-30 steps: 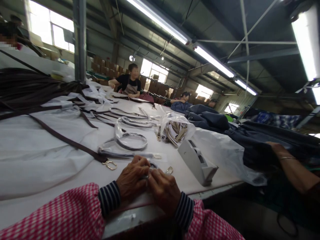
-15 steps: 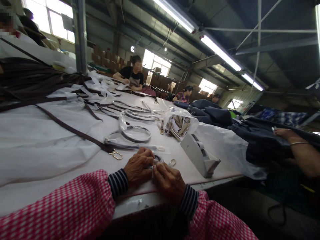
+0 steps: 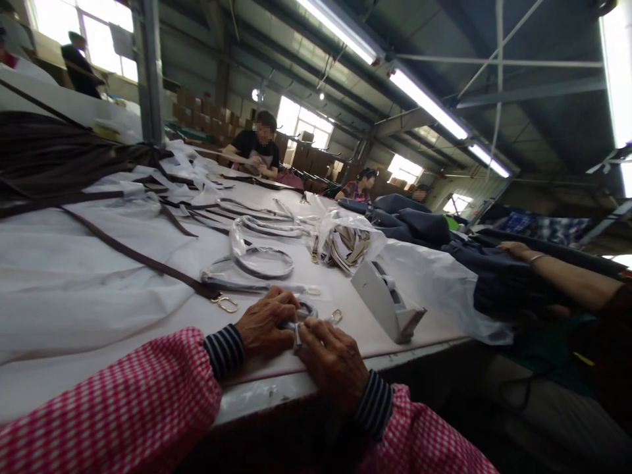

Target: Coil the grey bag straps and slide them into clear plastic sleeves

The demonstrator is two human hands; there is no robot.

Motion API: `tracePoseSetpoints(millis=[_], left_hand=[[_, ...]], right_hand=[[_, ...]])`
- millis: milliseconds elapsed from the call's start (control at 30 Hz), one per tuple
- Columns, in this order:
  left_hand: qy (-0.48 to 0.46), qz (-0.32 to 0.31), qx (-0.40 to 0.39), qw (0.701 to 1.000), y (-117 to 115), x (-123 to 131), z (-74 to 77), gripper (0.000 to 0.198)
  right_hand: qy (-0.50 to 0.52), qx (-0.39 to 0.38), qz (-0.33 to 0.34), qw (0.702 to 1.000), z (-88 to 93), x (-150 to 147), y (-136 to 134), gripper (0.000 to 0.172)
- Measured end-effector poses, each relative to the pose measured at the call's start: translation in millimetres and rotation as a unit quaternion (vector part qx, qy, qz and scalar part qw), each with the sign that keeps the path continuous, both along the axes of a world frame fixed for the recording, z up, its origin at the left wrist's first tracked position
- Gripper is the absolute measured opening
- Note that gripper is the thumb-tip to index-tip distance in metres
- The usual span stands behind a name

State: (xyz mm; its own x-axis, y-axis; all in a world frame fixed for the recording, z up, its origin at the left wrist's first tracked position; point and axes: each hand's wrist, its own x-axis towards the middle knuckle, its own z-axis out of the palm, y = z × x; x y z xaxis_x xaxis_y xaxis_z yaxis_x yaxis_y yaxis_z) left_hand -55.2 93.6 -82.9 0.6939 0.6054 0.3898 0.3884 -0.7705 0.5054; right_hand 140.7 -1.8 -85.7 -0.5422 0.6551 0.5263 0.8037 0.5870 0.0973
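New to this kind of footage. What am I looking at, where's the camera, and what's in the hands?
There is no machine here. One camera is worn on a person's head and looks forward and down, so the two hands at the bottom are the wearer's own. The left hand and right hand meet near the front edge of the white table and together pinch a plastic-wrapped strap. A gold clasp lies just beyond them. Further out are a grey tape dispenser, a clear bag of straps, more wrapped loops and a long brown strap. The bare arm on the right, over dark fabric, is another person's.
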Motion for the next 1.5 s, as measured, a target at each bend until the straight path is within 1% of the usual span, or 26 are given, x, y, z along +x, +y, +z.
tracePoseSetpoints(millis=[100, 200, 300, 400, 467, 567, 667, 733, 933, 1033, 1100, 1167, 1367, 1500], left_hand=[[-0.006, -0.003, 0.012, 1.0, 0, 1, -2.9, 0.009], [-0.013, -0.001, 0.02, 1.0, 0, 3, -5.0, 0.005], [-0.022, -0.002, 0.021, 1.0, 0, 5, -5.7, 0.009], [-0.041, -0.006, 0.012, 0.999, -1, 5, -4.6, 0.021], [-0.054, -0.012, 0.006, 0.998, -1, 4, -3.5, 0.026], [-0.06, -0.028, -0.002, 0.998, -2, 3, -1.9, 0.017], [-0.062, -0.036, -0.014, 0.997, -2, 2, -0.1, 0.011], [-0.063, -0.039, -0.02, 0.997, -2, 2, 0.8, 0.011], [-0.057, -0.043, -0.026, 0.997, -1, 2, 0.0, 0.006], [-0.061, -0.041, -0.029, 0.997, -2, 2, -0.7, 0.005], [-0.067, -0.041, -0.033, 0.996, -2, 2, -0.7, 0.007], [-0.071, -0.044, -0.037, 0.996, -3, 2, -0.5, 0.008], [-0.084, -0.058, -0.036, 0.994, -4, 3, 0.4, 0.011], [-0.088, -0.059, -0.036, 0.994, -5, 3, 1.4, 0.014]], right_hand=[[0.048, -0.032, -0.005, 0.998, 0.0, -6, 5, 0.031], [0.065, -0.064, -0.013, 0.996, 5.4, -9, 11, 0.021], [0.077, -0.116, -0.017, 0.99, 18.2, -6, 22, 0.018], [0.115, -0.186, 0.012, 0.976, 34.2, 1, 35, 0.013], [0.142, -0.223, 0.031, 0.964, 43.7, 5, 43, 0.015], [0.15, -0.254, 0.05, 0.954, 53.6, 6, 52, 0.021], [0.147, -0.285, 0.071, 0.945, 57.9, 6, 60, 0.02], [0.159, -0.318, 0.081, 0.931, 58.9, 7, 66, 0.016], [0.212, -0.431, 0.099, 0.871, 62.4, 13, 76, 0.006], [0.213, -0.456, 0.119, 0.856, 65.3, 15, 79, 0.005], [0.204, -0.456, 0.133, 0.856, 67.1, 15, 81, 0.006], [0.192, -0.444, 0.145, 0.863, 68.3, 14, 82, 0.006], [0.153, -0.374, 0.169, 0.899, 65.4, 15, 84, 0.009], [0.131, -0.346, 0.162, 0.915, 60.6, 17, 86, 0.008]])
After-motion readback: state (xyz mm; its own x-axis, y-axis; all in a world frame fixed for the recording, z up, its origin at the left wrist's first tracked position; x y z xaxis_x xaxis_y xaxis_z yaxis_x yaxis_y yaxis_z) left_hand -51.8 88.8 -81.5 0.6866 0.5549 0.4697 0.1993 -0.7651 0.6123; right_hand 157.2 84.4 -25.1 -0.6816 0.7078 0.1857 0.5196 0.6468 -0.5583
